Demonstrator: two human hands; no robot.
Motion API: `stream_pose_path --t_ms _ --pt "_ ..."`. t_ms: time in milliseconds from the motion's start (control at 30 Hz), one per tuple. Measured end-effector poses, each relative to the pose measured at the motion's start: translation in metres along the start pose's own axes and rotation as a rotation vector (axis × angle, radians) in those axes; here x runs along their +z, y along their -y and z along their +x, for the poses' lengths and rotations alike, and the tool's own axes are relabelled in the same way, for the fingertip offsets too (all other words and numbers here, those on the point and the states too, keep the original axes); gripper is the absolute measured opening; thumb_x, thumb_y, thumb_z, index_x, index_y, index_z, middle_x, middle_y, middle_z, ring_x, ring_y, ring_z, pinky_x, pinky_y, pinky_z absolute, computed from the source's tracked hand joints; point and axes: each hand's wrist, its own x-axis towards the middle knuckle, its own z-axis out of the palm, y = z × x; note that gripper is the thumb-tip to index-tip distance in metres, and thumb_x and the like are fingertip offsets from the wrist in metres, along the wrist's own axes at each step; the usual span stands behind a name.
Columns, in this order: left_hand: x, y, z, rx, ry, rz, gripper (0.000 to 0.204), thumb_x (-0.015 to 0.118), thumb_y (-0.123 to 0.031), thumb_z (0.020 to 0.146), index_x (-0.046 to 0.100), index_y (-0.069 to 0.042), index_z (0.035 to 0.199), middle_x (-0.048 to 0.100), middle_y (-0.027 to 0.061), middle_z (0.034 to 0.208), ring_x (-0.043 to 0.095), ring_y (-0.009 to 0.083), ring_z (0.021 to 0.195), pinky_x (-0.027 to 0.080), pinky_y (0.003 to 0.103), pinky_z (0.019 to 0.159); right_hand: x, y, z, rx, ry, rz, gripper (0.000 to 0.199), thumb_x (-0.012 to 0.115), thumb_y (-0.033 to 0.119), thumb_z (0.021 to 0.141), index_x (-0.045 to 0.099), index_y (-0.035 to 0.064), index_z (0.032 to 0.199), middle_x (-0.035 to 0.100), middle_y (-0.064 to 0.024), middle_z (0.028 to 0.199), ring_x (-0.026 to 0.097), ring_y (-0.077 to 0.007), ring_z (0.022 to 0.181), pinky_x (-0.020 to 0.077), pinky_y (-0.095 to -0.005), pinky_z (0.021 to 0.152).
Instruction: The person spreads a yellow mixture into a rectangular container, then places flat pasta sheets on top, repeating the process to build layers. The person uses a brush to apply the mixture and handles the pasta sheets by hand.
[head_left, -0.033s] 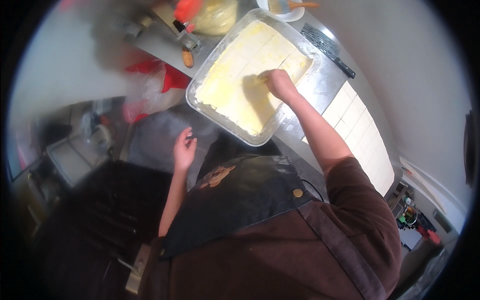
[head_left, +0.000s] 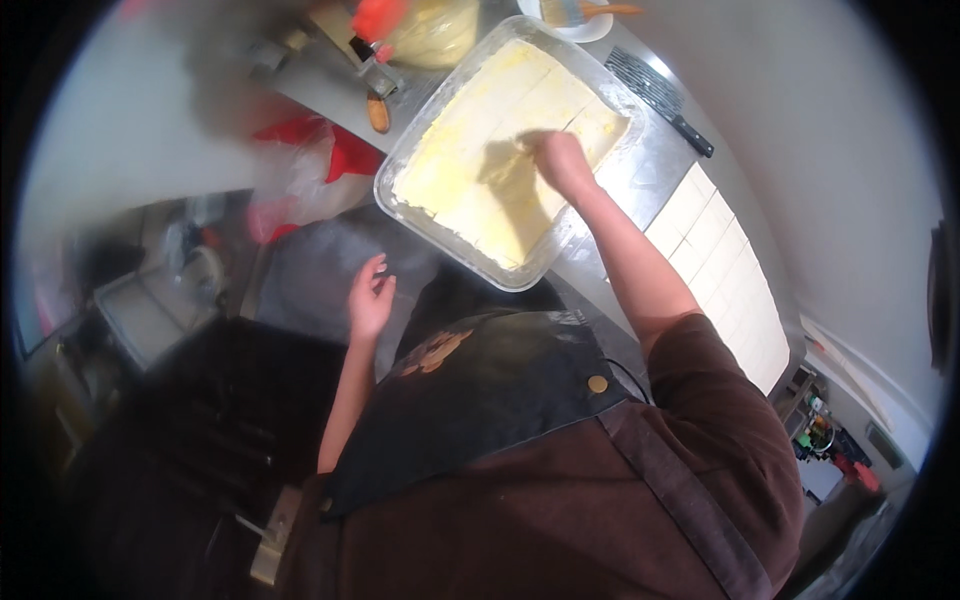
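Ok so your tray [head_left: 445, 243] sits at the tabletop's [head_left: 650, 165] front edge, kinda looks like it juts past it, with a dough sheet [head_left: 460, 150] lying in it. Your right hand [head_left: 562, 165] is over the dough's right side; your left hand [head_left: 372, 300] is off the tabletop, before the tray and to its left. There's a bowl [head_left: 592, 30] behind the tray, brush [head_left: 565, 12] in it, handle out to the right. The knife [head_left: 690, 135] is by the tray's back right corner, and the second sheet [head_left: 712, 255] lies nearer you, along the tabletop's right edge.

right hand [head_left: 560, 163] over yellow-smeared dough sheet [head_left: 450, 172] in tray [head_left: 437, 241]; left hand [head_left: 371, 300] apart, fingers curled.
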Motion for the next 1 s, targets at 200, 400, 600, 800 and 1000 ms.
stream_pose_path --t_ms 200,400,600,800,1000 --pt "-0.012 0.005 -0.014 -0.031 -0.029 -0.023 0.039 0.056 0.001 0.079 0.049 -0.001 0.118 0.054 0.0105 0.105 0.053 0.0135 0.095 0.043 0.024 0.080 0.039 -0.036 0.035 0.501 -0.281 1.528 0.030 0.036 0.020 0.093 0.051 0.0006 0.110 0.059 -0.0098 0.094 0.058 -0.0182 0.082 0.0471 -0.0255 0.067" --pt "-0.014 0.014 -0.031 -0.095 -0.071 0.004 0.039 0.058 -0.002 0.077 0.052 -0.007 0.116 0.055 0.0114 0.103 0.057 0.0172 0.085 0.047 0.027 0.075 0.108 0.068 0.016 0.581 0.020 1.941 0.029 0.032 0.019 0.094 0.046 -0.0018 0.109 0.055 -0.0151 0.098 0.057 -0.0219 0.085 0.0481 -0.0318 0.075" --pt "-0.010 0.003 -0.038 -0.116 -0.078 0.005 0.040 0.058 -0.002 0.077 0.051 -0.008 0.116 0.056 0.0113 0.103 0.058 0.0165 0.083 0.047 0.027 0.074 0.116 0.094 0.020 0.296 0.257 1.484 0.022 0.044 0.012 0.086 0.058 -0.0013 0.096 0.060 -0.0104 0.087 0.057 -0.0174 0.079 0.0464 -0.0283 0.071" --pt "-0.006 -0.002 -0.041 -0.154 -0.080 -0.052 0.040 0.057 -0.001 0.078 0.050 -0.007 0.117 0.056 0.0110 0.101 0.058 0.0153 0.080 0.048 0.027 0.072 0.122 0.092 0.044 0.384 0.402 1.224 0.019 0.054 0.014 0.080 0.064 -0.0012 0.085 0.060 -0.0058 0.070 0.045 -0.0110 0.054 0.0413 -0.0267 0.053" --pt "-0.007 0.015 -0.040 -0.146 -0.080 -0.067 0.038 0.057 0.000 0.078 0.051 -0.007 0.115 0.056 0.0109 0.103 0.057 0.0149 0.083 0.047 0.026 0.073 0.078 0.013 0.095 0.361 -0.225 1.000 0.019 0.055 0.015 0.078 0.065 0.0010 0.087 0.065 -0.0141 0.078 0.061 -0.0221 0.075 0.0472 -0.0314 0.070"
